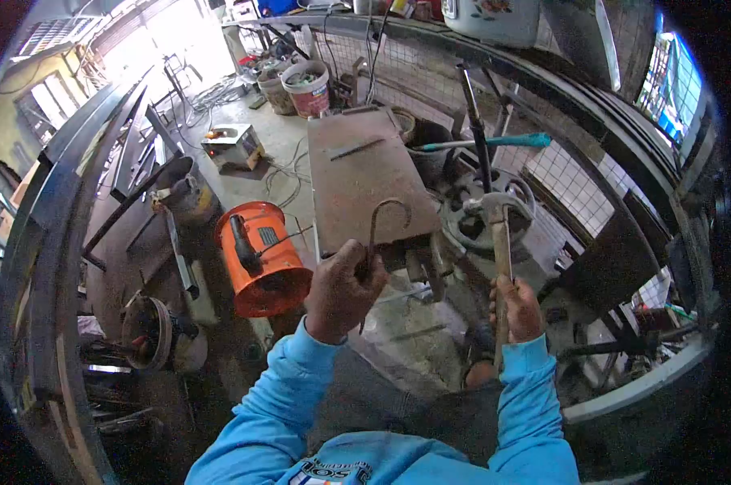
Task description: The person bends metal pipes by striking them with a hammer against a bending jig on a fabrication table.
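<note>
lt blue shirt, chest print: a few big dark letters, poss. incl. "so", w/ a smaller line of lettering alongside; upside down & cut off by btm edge, so full wording can't be read. orange drum-shaped unit: dark rect. label on its side w/ rows of pale marks, too small to read. red-and-white bucket, near the upright counter legs: pale marks on its side, illeg. at this size.

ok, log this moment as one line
left hand: holds dark hooked metal rod | right hand: grips wooden-handled metal hammer, head up | brown rectangular bench: ahead, rod contact unclear
</note>
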The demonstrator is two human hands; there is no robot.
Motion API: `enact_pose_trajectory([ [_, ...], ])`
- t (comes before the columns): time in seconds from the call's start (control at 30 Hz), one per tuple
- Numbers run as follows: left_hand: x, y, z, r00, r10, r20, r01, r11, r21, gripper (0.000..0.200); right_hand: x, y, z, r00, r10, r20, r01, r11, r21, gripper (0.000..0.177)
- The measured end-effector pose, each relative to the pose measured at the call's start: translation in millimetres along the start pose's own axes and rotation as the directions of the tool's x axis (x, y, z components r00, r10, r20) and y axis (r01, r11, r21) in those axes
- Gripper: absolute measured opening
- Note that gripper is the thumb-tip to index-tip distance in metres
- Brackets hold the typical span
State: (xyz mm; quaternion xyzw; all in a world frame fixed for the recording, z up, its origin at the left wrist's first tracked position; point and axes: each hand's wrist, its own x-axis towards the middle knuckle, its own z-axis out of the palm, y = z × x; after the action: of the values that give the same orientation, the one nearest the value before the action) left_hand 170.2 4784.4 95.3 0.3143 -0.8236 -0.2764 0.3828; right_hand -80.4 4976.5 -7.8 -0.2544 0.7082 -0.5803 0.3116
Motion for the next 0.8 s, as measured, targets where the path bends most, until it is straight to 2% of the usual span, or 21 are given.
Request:
enact_pose_trajectory([
  [0.03,-5.3,3.0,3.3,1.0,-0.024,0.018,0.025,0.998,-0.049,0.019,-3.8,-14.3,4.2,0.999,-0.015,-0.03,0.015,1.0,-0.009,0.05],
  [0.07,-9.2,5.8,6.4,0.998,-0.045,0.035,0.048,0.994,-0.1,0.019,-14.1,-34.5,5.9,0.998,0.031,0.051,-0.036,0.995,0.098,0.045],
  [0.17,-16.2,10.6,14.4,0.995,-0.067,0.07,0.077,0.986,-0.148,0.02,-17.7,-39.2,10.0,0.995,0.099,0.012,-0.1,0.987,0.124,0.043],
  [0.3,-24.5,12.0,23.1,0.988,-0.104,0.114,0.121,0.981,-0.149,0.023,-18.0,-27.3,7.4,0.994,0.106,-0.006,-0.105,0.987,0.123,0.045],
  [0.37,-29.2,11.1,29.8,0.982,-0.142,0.129,0.162,0.973,-0.165,0.027,-15.8,-12.8,0.5,0.995,0.099,-0.015,-0.098,0.993,0.068,0.046],
  [0.43,-37.3,11.8,34.1,0.984,-0.111,0.142,0.139,0.969,-0.204,0.024,-16.6,-7.1,-4.6,0.995,0.098,-0.02,-0.098,0.995,-0.015,0.046],
  [0.47,-40.8,12.3,36.6,0.984,-0.095,0.15,0.127,0.967,-0.222,0.022,-18.8,-6.4,-6.6,0.993,0.116,-0.013,-0.116,0.993,0.017,0.047],
  [0.53,-48.8,20.2,53.1,0.976,-0.157,0.151,0.207,0.884,-0.419,0.018,-26.8,-13.7,-5.8,0.988,0.155,-0.004,-0.154,0.985,0.084,0.048],
  [0.57,-57.0,14.2,64.9,0.953,-0.209,0.218,0.291,0.831,-0.475,0.016,-29.6,-14.7,-3.6,0.987,0.159,-0.027,-0.155,0.982,0.108,0.047],
  [0.6,-65.4,8.0,76.7,0.923,-0.26,0.284,0.376,0.768,-0.518,0.017,-32.0,-17.4,-2.0,0.986,0.162,-0.05,-0.154,0.98,0.129,0.047],
  [0.63,-74.3,-6.7,92.8,0.914,-0.271,0.3,0.397,0.748,-0.532,0.018,-32.1,-18.6,-2.2,0.984,0.161,-0.074,-0.149,0.978,0.148,0.046],
  [0.67,-81.5,-19.8,107.7,0.906,-0.281,0.316,0.416,0.729,-0.544,0.02,-30.9,-18.2,-4.7,0.983,0.162,-0.084,-0.155,0.985,0.082,0.047],
  [0.7,-84.7,-24.9,116.0,0.898,-0.291,0.33,0.434,0.708,-0.557,0.021,-30.0,-16.9,-5.1,0.984,0.162,-0.075,-0.152,0.981,0.121,0.047],
  [0.73,-82.4,-29.5,119.4,0.929,-0.228,0.292,0.336,0.851,-0.404,0.024,-28.2,-16.2,-4.8,0.985,0.159,-0.064,-0.148,0.976,0.158,0.047],
  [0.8,-82.3,-43.3,143.1,0.962,-0.197,0.187,0.264,0.84,-0.474,0.025,-26.4,-16.5,-3.1,0.984,0.17,-0.06,-0.156,0.969,0.192,0.049],
])
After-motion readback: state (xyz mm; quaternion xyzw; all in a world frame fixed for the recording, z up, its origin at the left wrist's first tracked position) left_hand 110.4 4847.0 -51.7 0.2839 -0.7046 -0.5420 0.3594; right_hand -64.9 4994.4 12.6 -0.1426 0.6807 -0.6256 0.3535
